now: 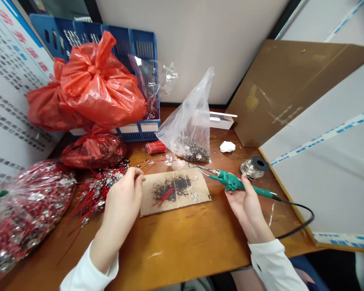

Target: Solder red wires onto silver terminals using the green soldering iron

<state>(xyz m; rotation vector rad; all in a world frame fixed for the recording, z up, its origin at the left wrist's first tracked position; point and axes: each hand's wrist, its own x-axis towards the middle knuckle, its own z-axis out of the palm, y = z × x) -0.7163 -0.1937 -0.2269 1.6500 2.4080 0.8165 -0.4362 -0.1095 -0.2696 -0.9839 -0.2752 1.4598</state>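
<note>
My right hand is wrapped round a green soldering iron, its metal tip pointing left above the far right edge of a cardboard piece. My left hand is closed in a pinch at the cardboard's left edge; what its fingertips hold, if anything, I cannot make out. Several short red wires lie on the cardboard's blackened middle, with small metal pieces to their right. Beside my left hand spreads a pile of red wires with metal ends.
Red plastic bags rest on a blue crate at the back left. A clear bag of small dark parts stands behind the cardboard. A solder spool sits at the right, near a large cardboard box. A filled clear bag lies left.
</note>
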